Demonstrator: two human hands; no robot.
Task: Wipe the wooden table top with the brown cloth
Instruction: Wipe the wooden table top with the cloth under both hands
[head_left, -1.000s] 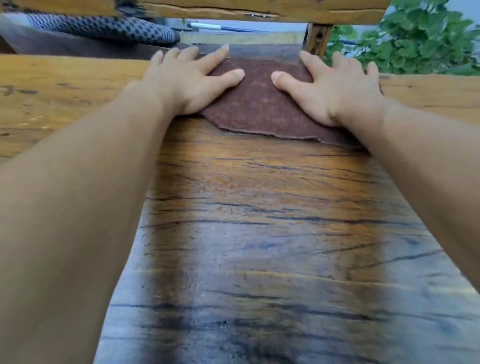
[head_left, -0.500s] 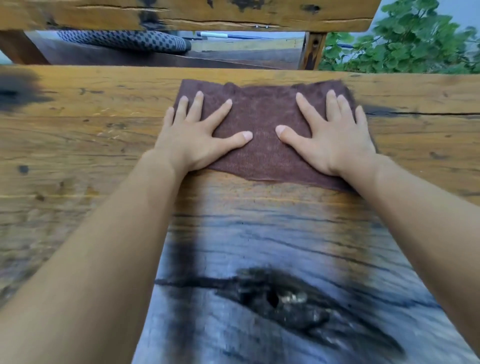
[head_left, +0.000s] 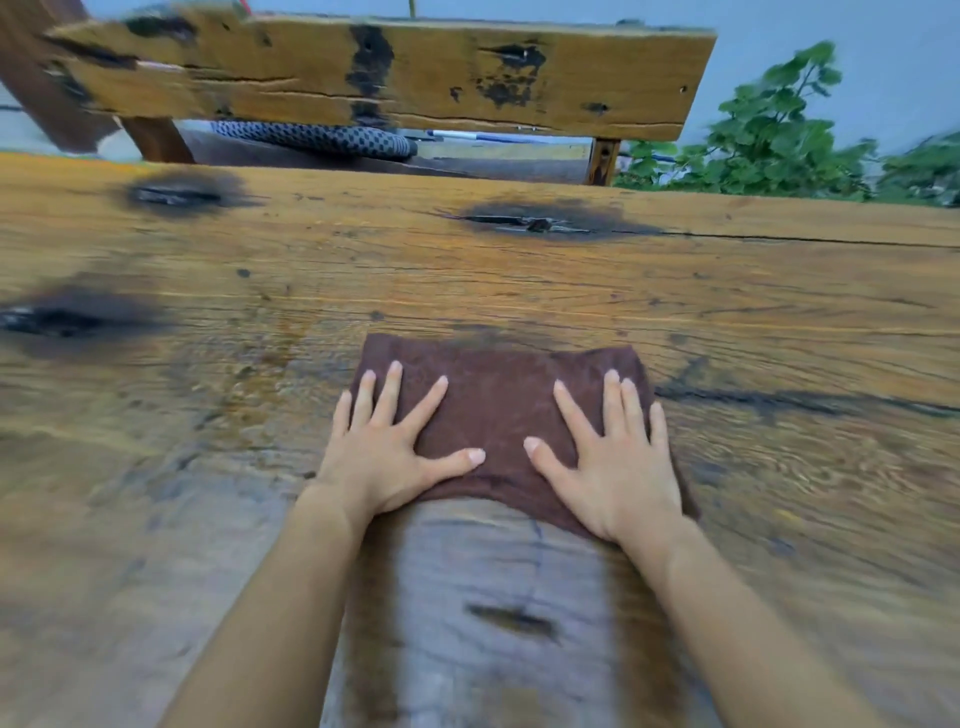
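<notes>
**Inspector:** Position of the brown cloth (head_left: 498, 415)?

**Assistant:** Spread flat on the wooden tabletop (head_left: 753, 291), in the middle of the view, well back from the far edge. Its far corners lie bare; the near edge runs under both palms.

**Inspector:** Left hand (head_left: 389, 457)?

**Assistant:** Palm down, fingers fully spread, pressed flat on the cloth's left part. The little finger hangs over the left edge onto bare wood. It grips nothing.

**Inspector:** Right hand (head_left: 618, 467)?

**Assistant:** Likewise palm down and flat on the cloth's right part, fingers extended, thumb pointing inward. No grasp; it only presses. The two thumbs are close but apart.

**Inspector:** Surface condition?

**Assistant:** Grain runs across the view, with dark knots (head_left: 540, 221) and a long crack toward the right. The strip between the forearms, on the near side of the cloth, looks darker and greyer with a sheen.

**Inspector:** Surroundings?

**Assistant:** A wooden bench backrest (head_left: 415, 73) beyond the far edge, a patterned grey cushion (head_left: 322, 137) below it, green foliage (head_left: 769, 140) at the right. Outer areas are blurred.
</notes>
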